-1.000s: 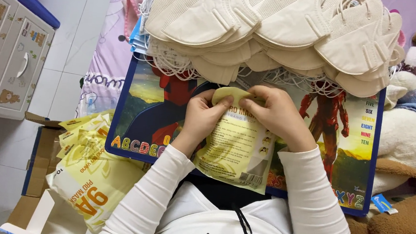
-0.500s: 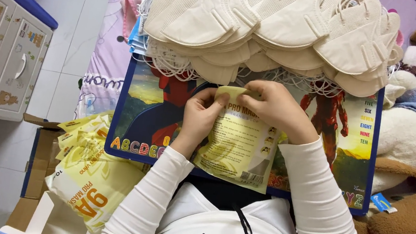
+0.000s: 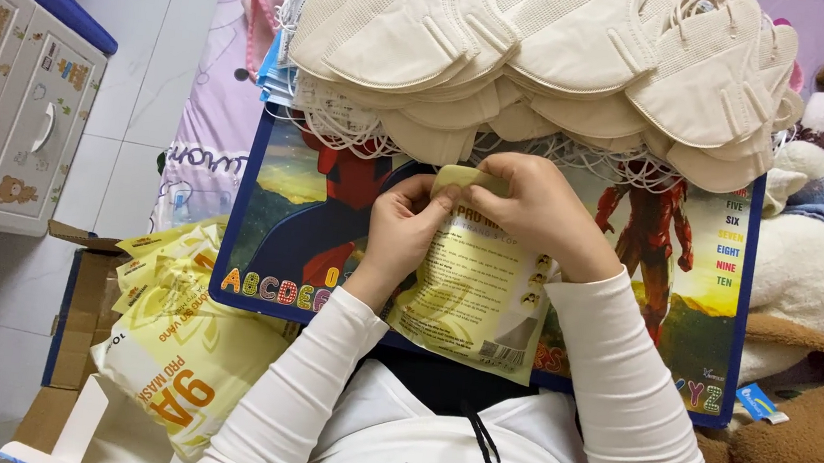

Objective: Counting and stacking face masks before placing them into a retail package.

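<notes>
My left hand grips the upper left edge of a yellow printed pouch that lies over a colourful lap board. My right hand pinches a folded beige face mask at the pouch's mouth, with most of the mask inside and only its top edge showing. Both wrists rest on the board, in white sleeves. A big heap of beige masks with white ear loops sits on the board's far edge, just beyond my fingers.
A cardboard box at my left holds a stack of yellow pouches. A white drawer cabinet with a blue top stands on the tiled floor at left. Plush toys crowd the right side.
The beige mask has gone deeper into the pouch; less of it shows above the opening. Both hands stay at the pouch's mouth.
</notes>
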